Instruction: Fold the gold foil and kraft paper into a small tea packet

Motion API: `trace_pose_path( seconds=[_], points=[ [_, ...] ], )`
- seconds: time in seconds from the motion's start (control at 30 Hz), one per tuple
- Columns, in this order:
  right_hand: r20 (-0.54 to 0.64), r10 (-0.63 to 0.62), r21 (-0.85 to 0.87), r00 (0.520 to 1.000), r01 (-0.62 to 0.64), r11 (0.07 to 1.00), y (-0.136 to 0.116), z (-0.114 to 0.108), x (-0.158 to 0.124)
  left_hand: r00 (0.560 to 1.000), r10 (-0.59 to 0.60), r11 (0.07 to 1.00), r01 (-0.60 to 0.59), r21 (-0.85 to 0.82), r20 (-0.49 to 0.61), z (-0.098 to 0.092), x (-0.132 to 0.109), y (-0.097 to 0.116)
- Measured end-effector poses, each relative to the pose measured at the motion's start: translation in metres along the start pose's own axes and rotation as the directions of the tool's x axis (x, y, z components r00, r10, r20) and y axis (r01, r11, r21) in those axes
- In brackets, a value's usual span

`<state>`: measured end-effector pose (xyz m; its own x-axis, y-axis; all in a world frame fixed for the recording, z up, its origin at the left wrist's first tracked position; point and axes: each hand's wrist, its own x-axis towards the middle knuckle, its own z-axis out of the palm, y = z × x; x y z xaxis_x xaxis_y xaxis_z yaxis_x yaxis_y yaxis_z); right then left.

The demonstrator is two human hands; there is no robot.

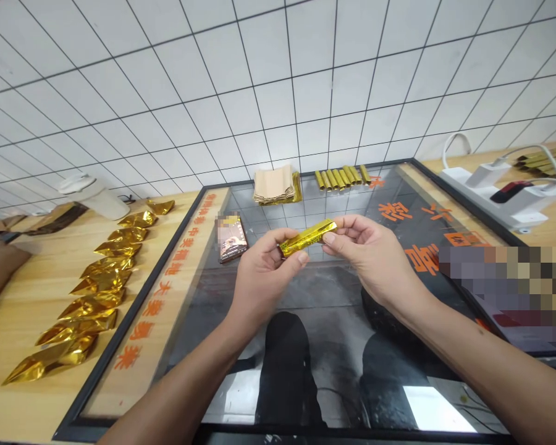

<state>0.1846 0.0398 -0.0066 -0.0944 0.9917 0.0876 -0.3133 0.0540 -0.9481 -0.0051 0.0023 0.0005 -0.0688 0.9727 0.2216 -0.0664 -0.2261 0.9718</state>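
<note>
A narrow folded strip of gold foil paper [308,237] is held in the air over the glass panel [324,287]. My left hand [266,266] pinches its left end between thumb and fingers. At the right end, my right hand [361,247] grips it with thumb and fingertips. Beyond my hands, a stack of gold paper sheets [274,184] lies with its tan backing up. Right of that stack, several small rolled gold tubes [343,177] lie in a row.
Several folded gold foil pieces [106,278] line the wooden table on the left. A phone [231,240] rests on the glass. Behind them stands a white cup [95,196]. A power strip [491,198] with plugs and cables sits at the right. The tiled wall [269,80] bounds the back.
</note>
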Motion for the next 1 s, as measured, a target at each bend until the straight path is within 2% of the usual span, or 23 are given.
trace_pose_path(
  seconds=[0.27,1.0],
  points=[
    [0.005,-0.019,0.024,1.0,0.018,1.0,0.0001,0.0025,-0.0016,0.999,-0.027,0.992,0.03,0.126,-0.022,-0.0019,-0.0048,-0.0038],
    [0.037,-0.005,-0.055,0.999,0.007,0.998,-0.0047,-0.0019,-0.0009,0.995,-0.083,0.993,0.087,0.075,-0.052,-0.0021,-0.0012,0.0014]
  ],
)
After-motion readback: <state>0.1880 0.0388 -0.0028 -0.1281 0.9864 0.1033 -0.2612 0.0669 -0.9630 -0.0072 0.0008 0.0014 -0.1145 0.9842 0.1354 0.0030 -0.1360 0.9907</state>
